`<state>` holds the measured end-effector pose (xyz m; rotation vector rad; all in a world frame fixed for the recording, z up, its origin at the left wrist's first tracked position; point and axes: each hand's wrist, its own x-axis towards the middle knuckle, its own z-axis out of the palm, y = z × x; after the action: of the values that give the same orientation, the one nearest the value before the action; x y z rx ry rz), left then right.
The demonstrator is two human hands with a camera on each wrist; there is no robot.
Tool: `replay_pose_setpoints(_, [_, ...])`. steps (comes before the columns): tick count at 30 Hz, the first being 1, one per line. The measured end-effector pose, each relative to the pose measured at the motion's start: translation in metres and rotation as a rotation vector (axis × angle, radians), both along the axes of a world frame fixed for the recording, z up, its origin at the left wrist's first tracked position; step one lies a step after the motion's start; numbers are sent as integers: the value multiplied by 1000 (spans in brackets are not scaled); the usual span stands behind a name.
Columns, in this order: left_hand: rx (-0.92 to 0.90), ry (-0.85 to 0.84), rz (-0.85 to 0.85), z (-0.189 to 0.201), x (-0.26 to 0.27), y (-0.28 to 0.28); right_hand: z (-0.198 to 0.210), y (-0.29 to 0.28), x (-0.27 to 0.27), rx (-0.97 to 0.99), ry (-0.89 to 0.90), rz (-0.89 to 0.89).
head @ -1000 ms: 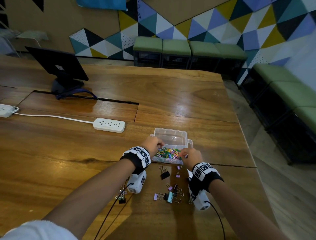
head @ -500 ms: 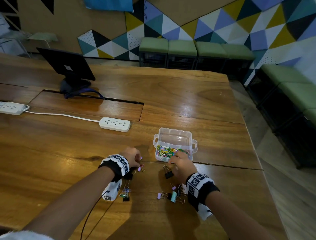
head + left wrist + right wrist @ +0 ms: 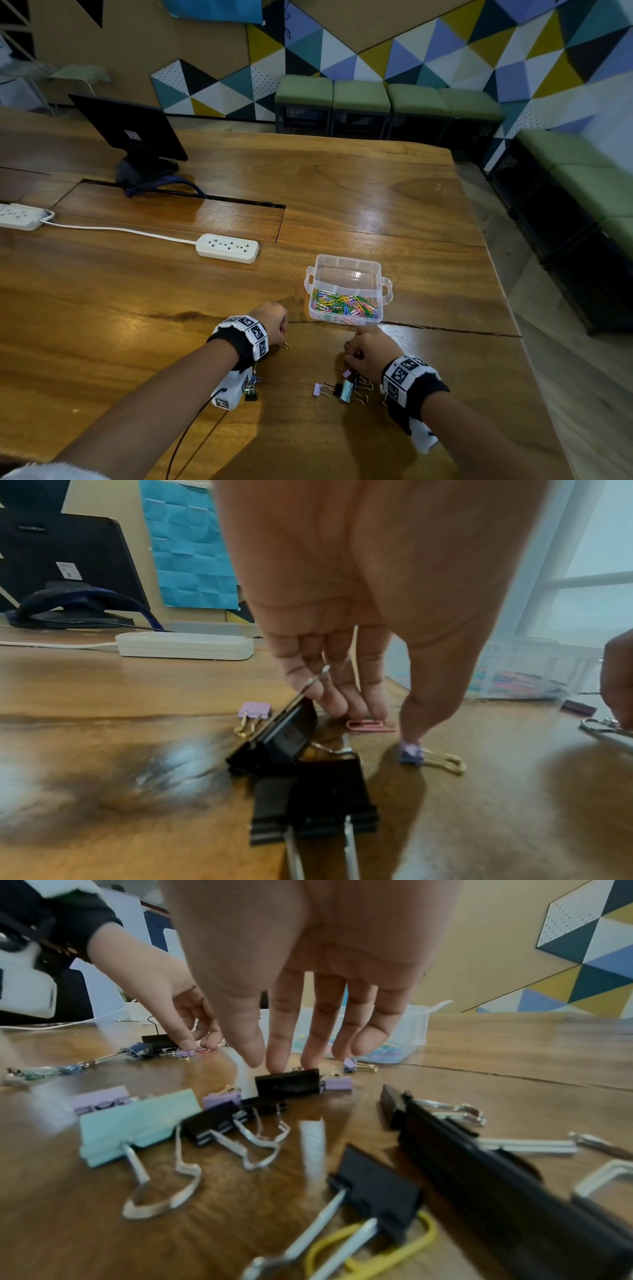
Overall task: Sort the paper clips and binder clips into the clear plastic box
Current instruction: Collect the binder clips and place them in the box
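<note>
The clear plastic box point(image 3: 347, 270) stands on the wooden table; its near compartment holds several coloured paper clips point(image 3: 344, 306) and its far one is bare. My left hand point(image 3: 279, 329) reaches down to the table left of the box. In the left wrist view its fingertips point(image 3: 363, 710) stand just behind a pink paper clip point(image 3: 369, 725), and its thumb tip touches a small purple binder clip point(image 3: 411, 752). My right hand point(image 3: 359, 346) is below the box, its straight fingers point(image 3: 277, 1064) touching a black binder clip point(image 3: 287, 1083). Several binder clips lie around it, one of them teal point(image 3: 346, 390).
A white power strip point(image 3: 227, 248) with its cord lies left of the box. A black monitor point(image 3: 133, 130) stands at the back left. The table's right edge point(image 3: 496, 274) runs close to the box. Green benches point(image 3: 387, 99) line the wall.
Both hands have drawn back from the box down to the clips on the table: the left to the pink paper clip, the right to the black binder clip.
</note>
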<state>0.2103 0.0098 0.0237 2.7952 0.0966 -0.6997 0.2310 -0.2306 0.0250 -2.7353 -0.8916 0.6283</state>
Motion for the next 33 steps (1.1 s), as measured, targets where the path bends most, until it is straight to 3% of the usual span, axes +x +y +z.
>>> replay_pose_setpoints(9, [-3, 43, -57, 2, 4, 4, -5, 29, -20, 37, 32, 145])
replay_pose_setpoints(17, [-13, 21, -137, 5, 5, 0, -11, 35, -33, 56, 82, 126])
replay_pose_setpoints(24, [-263, -351, -117, 30, 27, -41, -9, 15, -40, 57, 175, 178])
replay_pose_setpoints(33, [-286, -263, -81, 27, 52, -64, -8, -17, -30, 119, 128, -3])
